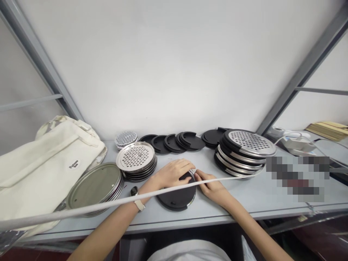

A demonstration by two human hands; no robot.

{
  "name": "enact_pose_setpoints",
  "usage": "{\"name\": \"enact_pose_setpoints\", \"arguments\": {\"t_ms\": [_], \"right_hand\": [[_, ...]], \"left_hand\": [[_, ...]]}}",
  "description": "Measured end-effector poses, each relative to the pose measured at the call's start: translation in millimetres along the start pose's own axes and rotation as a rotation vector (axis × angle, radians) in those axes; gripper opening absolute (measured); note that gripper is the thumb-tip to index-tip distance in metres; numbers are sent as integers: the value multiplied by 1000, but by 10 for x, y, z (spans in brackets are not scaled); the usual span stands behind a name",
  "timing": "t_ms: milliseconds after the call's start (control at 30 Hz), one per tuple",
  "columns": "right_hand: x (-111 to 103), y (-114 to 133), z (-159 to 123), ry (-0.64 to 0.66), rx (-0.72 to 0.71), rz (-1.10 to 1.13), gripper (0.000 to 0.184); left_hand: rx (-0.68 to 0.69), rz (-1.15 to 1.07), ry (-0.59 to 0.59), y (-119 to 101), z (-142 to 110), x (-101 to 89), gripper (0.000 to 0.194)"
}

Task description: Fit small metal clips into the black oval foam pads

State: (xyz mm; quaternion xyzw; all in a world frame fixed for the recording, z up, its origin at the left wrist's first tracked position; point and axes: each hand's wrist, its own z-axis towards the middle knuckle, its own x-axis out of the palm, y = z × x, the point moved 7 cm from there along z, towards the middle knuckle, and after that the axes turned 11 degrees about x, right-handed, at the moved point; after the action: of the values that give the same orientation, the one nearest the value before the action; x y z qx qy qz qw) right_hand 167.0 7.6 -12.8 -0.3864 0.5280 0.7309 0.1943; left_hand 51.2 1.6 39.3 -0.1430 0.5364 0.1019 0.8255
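Note:
A round black disc (178, 197) with a small hole near its front edge lies flat on the table, a thin shiny rim showing along its right side. My left hand (174, 173) reaches over the disc from the left, thumb and fingers bent around its far right edge. Beside that same edge, my right hand (210, 187) has its fingers pressed together on the rim. The fingertips of both hands nearly meet there, at a small shiny bit that I cannot make out. A white cord (163, 191) crosses the view in front of my hands and hides part of the disc.
Perforated metal plates (136, 157) and green round plates (95, 185) are stacked at left, near a cream bag (49, 163). Black notched discs (165, 144) lie along the wall. Black-edged perforated plates (248, 143) stand stacked at right. Grey posts (301, 72) flank the table (212, 212).

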Motion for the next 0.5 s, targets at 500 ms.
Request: {"name": "enact_pose_setpoints", "arguments": {"t_ms": [500], "right_hand": [[16, 46, -6, 72, 3, 68, 31]], "left_hand": [[3, 3, 33, 62, -16, 101, 21]]}}
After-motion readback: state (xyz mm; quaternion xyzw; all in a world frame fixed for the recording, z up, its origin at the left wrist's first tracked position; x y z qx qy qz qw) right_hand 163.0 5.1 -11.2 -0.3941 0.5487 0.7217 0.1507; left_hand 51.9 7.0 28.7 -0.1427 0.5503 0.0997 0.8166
